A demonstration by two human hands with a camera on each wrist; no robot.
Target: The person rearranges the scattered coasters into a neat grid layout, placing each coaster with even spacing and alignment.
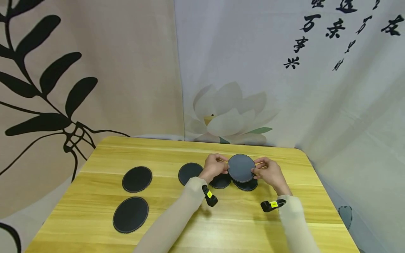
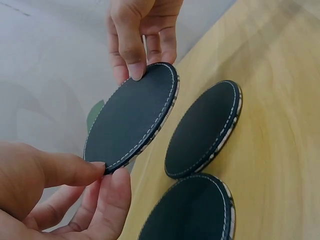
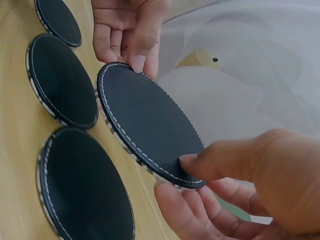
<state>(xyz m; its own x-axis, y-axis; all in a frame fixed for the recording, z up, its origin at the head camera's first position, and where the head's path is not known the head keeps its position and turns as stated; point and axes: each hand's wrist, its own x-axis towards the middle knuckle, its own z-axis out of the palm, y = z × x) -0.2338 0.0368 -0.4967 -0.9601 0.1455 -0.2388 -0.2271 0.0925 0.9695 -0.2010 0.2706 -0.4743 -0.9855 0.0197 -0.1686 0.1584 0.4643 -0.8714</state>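
Note:
A round black coaster (image 1: 242, 168) with pale stitching round its rim is held up off the table, tilted, between both hands. My left hand (image 1: 216, 166) pinches its left edge between thumb and fingers. On the opposite edge, my right hand (image 1: 269, 174) has its thumb over the dark face and fingers behind. A patterned underside shows along the rim in the wrist views. Below it lies a similar coaster (image 1: 248, 185), partly covered by the held one in the head view. Beside that one is another coaster (image 1: 220, 181), and a third coaster (image 1: 187, 173) is partly behind my left hand.
Two more black coasters lie on the left of the wooden table (image 1: 177, 225): a farther coaster (image 1: 137, 179) and a nearer coaster (image 1: 130, 215). Printed curtains (image 1: 136, 70) hang behind the table's back edge and along its right side.

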